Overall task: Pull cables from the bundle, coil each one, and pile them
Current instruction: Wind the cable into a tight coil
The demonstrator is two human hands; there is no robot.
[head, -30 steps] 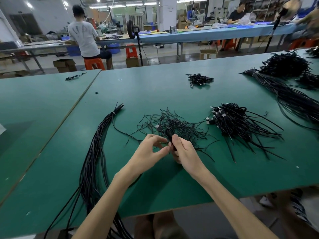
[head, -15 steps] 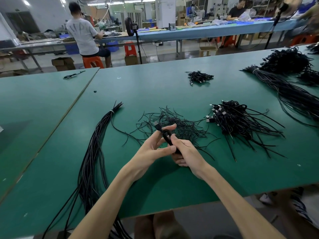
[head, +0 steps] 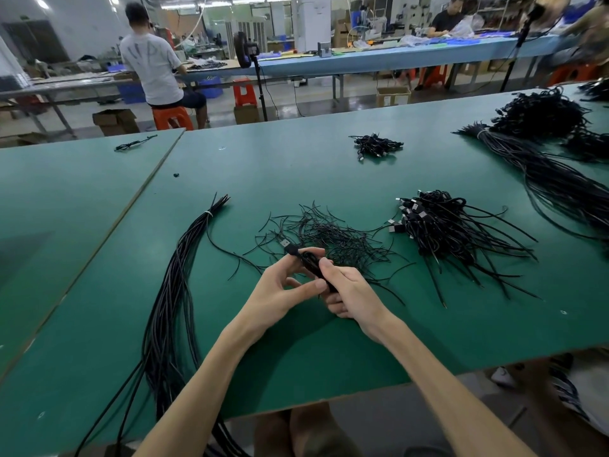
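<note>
Green worktable on a factory floor: long black cable bundle lies at left, tied near its far end, near end hanging over the front edge. Both hands are at front centre on one coiled USB cable; left hand pinches the coil, right hand grips it, plug sticking out far-left. Loose thin ties sit just behind the hands, pile of coiled cables to the right.
</note>
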